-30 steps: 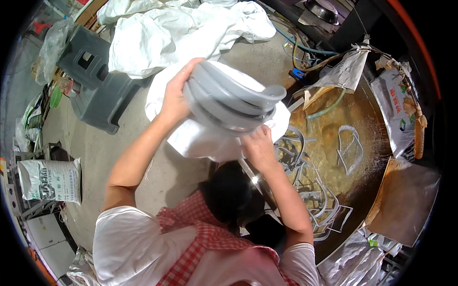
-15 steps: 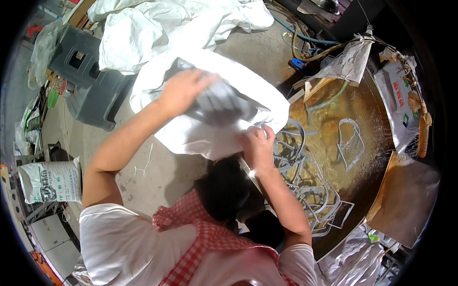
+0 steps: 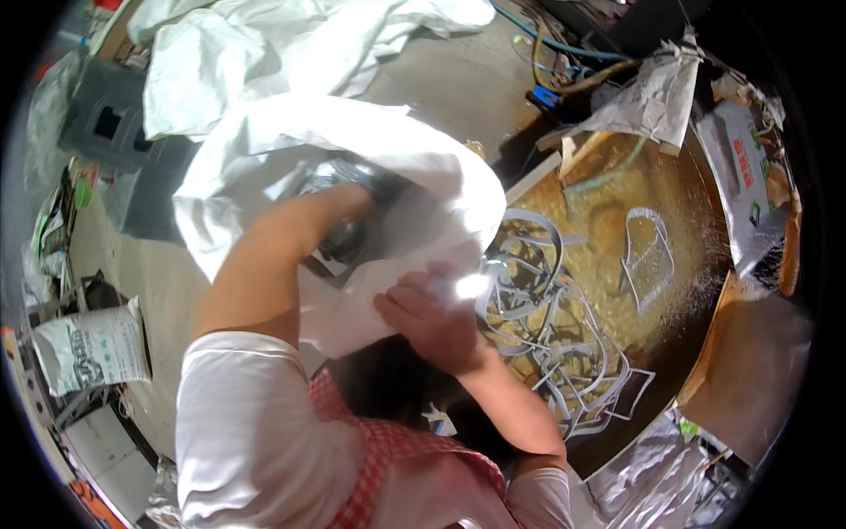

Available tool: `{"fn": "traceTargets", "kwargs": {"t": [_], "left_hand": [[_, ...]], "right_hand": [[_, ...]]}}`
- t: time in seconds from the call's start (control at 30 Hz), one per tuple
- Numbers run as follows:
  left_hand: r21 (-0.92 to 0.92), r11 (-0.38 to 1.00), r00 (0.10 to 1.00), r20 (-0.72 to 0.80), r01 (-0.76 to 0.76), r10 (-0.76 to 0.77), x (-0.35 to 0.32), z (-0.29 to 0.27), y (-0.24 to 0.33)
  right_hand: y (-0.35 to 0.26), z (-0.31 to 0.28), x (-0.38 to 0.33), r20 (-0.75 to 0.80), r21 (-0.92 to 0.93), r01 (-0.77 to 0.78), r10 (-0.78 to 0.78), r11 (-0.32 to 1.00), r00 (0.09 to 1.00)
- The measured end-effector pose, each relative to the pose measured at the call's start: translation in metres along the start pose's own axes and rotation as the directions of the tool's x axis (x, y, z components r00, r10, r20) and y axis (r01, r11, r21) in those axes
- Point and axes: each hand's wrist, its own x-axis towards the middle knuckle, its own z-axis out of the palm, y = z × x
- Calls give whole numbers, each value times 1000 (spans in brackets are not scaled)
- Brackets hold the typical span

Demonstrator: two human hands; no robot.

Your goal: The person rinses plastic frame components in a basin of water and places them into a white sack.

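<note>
The left hand (image 3: 354, 204) reaches down into a white bag (image 3: 330, 113) whose mouth gapes upward. Its fingers are hidden inside, so I cannot tell whether they hold anything. Grey, glossy pieces (image 3: 348, 242) lie in the bag, beside and below that hand, partly covered by the wrist. The right hand (image 3: 432, 310) lies against the near side of the bag, back of the hand up, fingers bent; whether they pinch the cloth, I cannot tell.

Just right of the bag is a brown tub (image 3: 694, 234) with a wet bottom. A tangle of thin grey strips (image 3: 558, 254) lies at its near left, and one loop (image 3: 667, 260) sits apart from them. A green hose (image 3: 608, 182) dips in at the far side.

Beyond the bag, a white cloth heap (image 3: 256, 57) covers part of the floor (image 3: 441, 75); a grey stool (image 3: 159, 198) stands left of the bag.
</note>
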Motion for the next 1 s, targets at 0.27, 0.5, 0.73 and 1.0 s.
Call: {"fn": "traceTargets", "kwargs": {"t": [0.27,0.5,0.73,1.0], "left_hand": [[-24,998,428,-902,59,-47,52,64,3],[-313,875,645,-764,-371,0,-8,59,-20],[-498,827,720,-471,260,-510,65,91,8],[-174,938,873,-347,301,-344,-4,40,35]], "right_hand": [[13,-58,-104,-105,-116,-503,493,857,864],[16,-107,-232,-68,-256,-747,759,614,647],[20,-102,-256,-124,-175,-869,865,463,486],[151,-77,-185,-159,-407,-707,718,578,678]]}}
